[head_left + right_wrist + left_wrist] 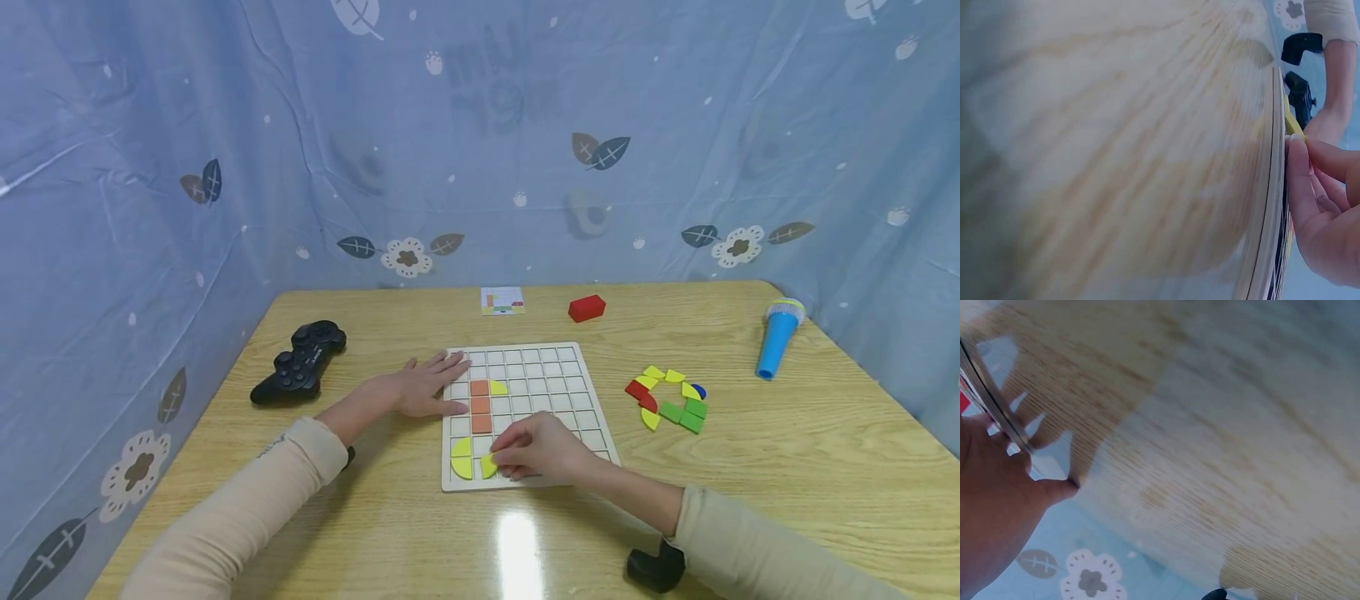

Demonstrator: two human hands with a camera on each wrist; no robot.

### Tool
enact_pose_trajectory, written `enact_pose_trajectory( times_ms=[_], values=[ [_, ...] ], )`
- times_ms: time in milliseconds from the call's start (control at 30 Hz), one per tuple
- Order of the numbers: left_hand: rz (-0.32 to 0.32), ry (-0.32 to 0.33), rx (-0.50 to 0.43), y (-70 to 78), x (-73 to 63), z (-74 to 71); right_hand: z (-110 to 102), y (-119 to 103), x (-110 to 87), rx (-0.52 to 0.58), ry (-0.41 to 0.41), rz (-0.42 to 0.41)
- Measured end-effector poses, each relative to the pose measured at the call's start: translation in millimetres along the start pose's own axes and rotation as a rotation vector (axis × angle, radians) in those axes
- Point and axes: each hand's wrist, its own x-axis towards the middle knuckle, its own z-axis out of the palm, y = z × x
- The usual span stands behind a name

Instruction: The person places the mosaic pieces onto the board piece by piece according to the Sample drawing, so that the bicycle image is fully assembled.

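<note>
A white grid board lies on the wooden table. Three orange square tiles form a column on it, with a yellow quarter-round tile beside the top one. Two more yellow quarter-rounds meet at the lower left. Above the front row, my right hand pinches a yellow quarter-round tile between thumb and fingers; the right wrist view shows its yellow edge tilted up from the board. My left hand rests on the board's left edge, fingers extended.
Loose red, yellow, green and blue tiles lie right of the board. Behind it are a pattern card and a red block. A black game controller sits left, a blue toy microphone far right. A patterned curtain hangs behind.
</note>
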Motion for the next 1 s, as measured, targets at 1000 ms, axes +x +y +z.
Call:
enact_pose_trajectory(
  times_ms=[1000],
  values=[
    [0.014,0.001,-0.003,0.4,-0.5,-1.1,-32.4,7.7,-1.7,0.094,-0.117,0.107]
  ],
)
